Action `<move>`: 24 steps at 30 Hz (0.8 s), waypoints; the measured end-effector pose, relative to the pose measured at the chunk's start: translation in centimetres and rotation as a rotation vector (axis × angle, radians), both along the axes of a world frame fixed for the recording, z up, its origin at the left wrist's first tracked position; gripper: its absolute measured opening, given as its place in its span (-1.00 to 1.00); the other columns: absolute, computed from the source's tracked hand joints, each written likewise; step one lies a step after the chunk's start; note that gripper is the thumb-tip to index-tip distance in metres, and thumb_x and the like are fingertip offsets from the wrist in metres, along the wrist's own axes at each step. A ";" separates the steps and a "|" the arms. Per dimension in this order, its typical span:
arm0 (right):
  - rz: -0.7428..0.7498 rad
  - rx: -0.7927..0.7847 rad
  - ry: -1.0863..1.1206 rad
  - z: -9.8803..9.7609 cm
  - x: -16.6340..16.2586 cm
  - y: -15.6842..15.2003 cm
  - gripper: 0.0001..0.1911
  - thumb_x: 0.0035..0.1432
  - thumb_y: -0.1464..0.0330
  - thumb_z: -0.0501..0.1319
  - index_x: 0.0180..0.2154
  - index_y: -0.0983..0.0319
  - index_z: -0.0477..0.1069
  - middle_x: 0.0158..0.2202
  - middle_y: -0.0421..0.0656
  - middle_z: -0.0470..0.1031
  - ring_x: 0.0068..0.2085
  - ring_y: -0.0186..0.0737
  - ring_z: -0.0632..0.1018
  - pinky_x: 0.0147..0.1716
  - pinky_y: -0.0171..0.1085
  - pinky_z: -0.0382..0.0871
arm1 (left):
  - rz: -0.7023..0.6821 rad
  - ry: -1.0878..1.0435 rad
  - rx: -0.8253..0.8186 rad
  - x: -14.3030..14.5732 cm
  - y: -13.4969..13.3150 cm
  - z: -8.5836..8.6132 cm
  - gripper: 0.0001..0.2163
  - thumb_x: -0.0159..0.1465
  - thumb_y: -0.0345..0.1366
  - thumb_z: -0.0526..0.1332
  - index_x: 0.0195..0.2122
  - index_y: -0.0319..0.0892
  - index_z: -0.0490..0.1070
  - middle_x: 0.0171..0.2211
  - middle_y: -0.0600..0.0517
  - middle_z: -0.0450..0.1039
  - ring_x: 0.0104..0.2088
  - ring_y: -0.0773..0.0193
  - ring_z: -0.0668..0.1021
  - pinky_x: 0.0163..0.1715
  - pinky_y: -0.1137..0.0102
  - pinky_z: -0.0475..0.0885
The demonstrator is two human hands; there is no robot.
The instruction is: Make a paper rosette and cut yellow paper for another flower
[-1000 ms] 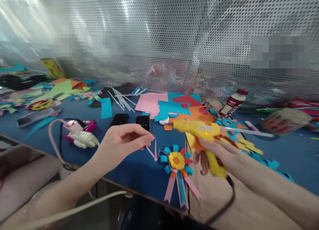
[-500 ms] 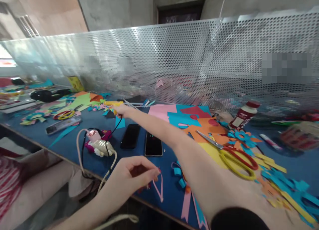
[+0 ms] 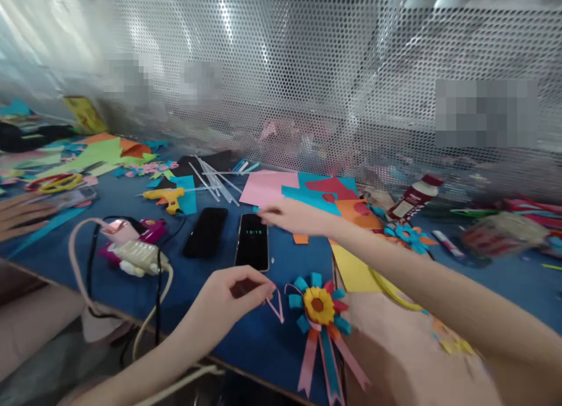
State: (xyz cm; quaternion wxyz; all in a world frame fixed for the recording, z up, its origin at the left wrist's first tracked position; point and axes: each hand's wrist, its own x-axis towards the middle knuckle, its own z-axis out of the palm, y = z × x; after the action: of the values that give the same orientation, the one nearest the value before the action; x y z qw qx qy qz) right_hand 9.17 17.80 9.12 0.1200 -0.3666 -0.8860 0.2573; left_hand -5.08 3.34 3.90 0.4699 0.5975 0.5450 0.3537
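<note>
My left hand (image 3: 235, 292) is closed in a pinch on a folded pink paper strip (image 3: 276, 305), held just above the blue table beside a paper rosette (image 3: 319, 307) with a yellow centre and pink and blue ribbon tails. My right hand (image 3: 292, 217) hovers over the table with its fingers stretched out flat and nothing in them, just right of a lit phone (image 3: 253, 241). The yellow glue gun (image 3: 167, 196) lies on the table at the left, apart from both hands, its black cord trailing toward me.
A second dark phone (image 3: 206, 231) lies beside the lit one. Coloured paper sheets (image 3: 307, 192), clear glue sticks (image 3: 215, 180), a bottle (image 3: 413, 196), scissors (image 3: 55, 182) and a small bag (image 3: 132, 245) cover the table. A perforated metal screen (image 3: 307, 78) backs it. Another person's hand (image 3: 17, 215) rests at the left.
My right hand carried the glue gun to the far left, set it down there and has drawn back empty to the phones. The left hand kept its pinch on the pink strip.
</note>
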 end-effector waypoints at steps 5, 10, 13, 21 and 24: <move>-0.177 0.060 -0.170 -6.0 11.2 -6.4 -0.48 0.07 0.00 0.15 -0.05 0.20 0.39 -0.08 -0.04 0.39 -0.06 -0.08 0.41 -0.11 -0.11 0.31 | 0.038 0.103 0.079 3.0 -0.3 -0.3 -0.84 0.19 -0.20 0.20 -0.40 -0.13 0.52 -0.41 0.07 0.54 -0.40 0.29 0.51 -0.42 0.46 0.37; -0.372 0.154 -0.191 -9.3 12.4 -9.8 -0.40 -0.17 0.02 0.31 -0.10 0.19 0.39 -0.07 -0.03 0.30 -0.05 0.07 0.32 -0.15 0.01 0.28 | 0.134 0.143 0.239 5.1 -0.4 -0.9 -0.85 0.20 -0.23 0.19 -0.38 -0.13 0.53 -0.42 0.06 0.53 -0.47 0.34 0.47 -0.50 0.48 0.33; -0.411 0.115 -0.190 -9.0 11.5 -10.0 -0.68 -0.15 0.16 0.33 -0.35 0.19 0.40 -0.20 -0.08 0.35 -0.16 -0.01 0.36 -0.22 -0.05 0.28 | 0.156 0.137 0.268 6.1 -0.4 -1.5 -0.85 0.21 -0.25 0.18 -0.37 -0.13 0.53 -0.44 0.06 0.53 -0.47 0.35 0.47 -0.51 0.50 0.33; -0.510 -0.199 -0.052 -6.5 11.1 -11.9 -0.86 -0.07 0.38 0.23 -0.40 0.18 0.29 -0.47 -0.23 0.42 -0.46 -0.26 0.45 -0.52 -0.30 0.30 | 0.159 0.116 0.246 6.9 0.3 -3.0 -0.86 0.22 -0.24 0.18 -0.35 -0.10 0.52 -0.41 0.08 0.54 -0.48 0.36 0.48 -0.52 0.51 0.36; -0.549 -0.257 0.062 -6.5 11.1 -12.9 -0.85 -0.05 0.40 0.24 -0.40 0.17 0.27 -0.49 -0.26 0.43 -0.51 -0.31 0.48 -0.58 -0.35 0.34 | 0.181 0.115 0.326 6.9 0.2 -3.1 -0.88 0.22 -0.27 0.19 -0.36 -0.10 0.51 -0.39 0.06 0.55 -0.42 0.33 0.52 -0.42 0.48 0.42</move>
State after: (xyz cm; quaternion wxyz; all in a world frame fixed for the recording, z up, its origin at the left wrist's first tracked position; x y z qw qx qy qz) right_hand 20.29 4.86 2.61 0.1649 -0.5965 -0.7099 0.3362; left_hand 1.83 3.59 0.80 0.3013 0.6335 0.5580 0.4432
